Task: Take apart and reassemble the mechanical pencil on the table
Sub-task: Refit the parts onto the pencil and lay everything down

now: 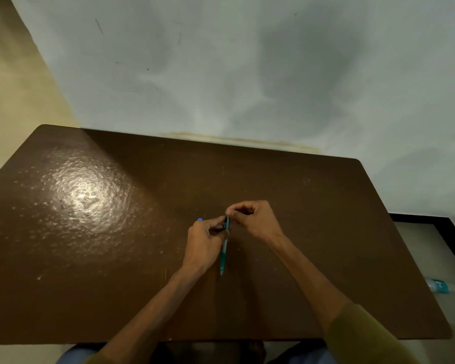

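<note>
A teal mechanical pencil (224, 254) is held above the brown table (90, 258), near its middle, pointing toward me. My left hand (204, 241) grips the barrel near its upper, darker end. My right hand (255, 219) pinches the pencil's top end with fingertips, right beside the left hand's fingers. The exact part under my right fingertips is hidden. A tiny blue piece (200, 219) shows just past my left hand's knuckles; whether it lies on the table I cannot tell.
The table stands against a pale wall (247, 74). A bright glare spot sits on the table's left part. A plastic bottle (439, 285) lies on the floor beyond the table's right edge.
</note>
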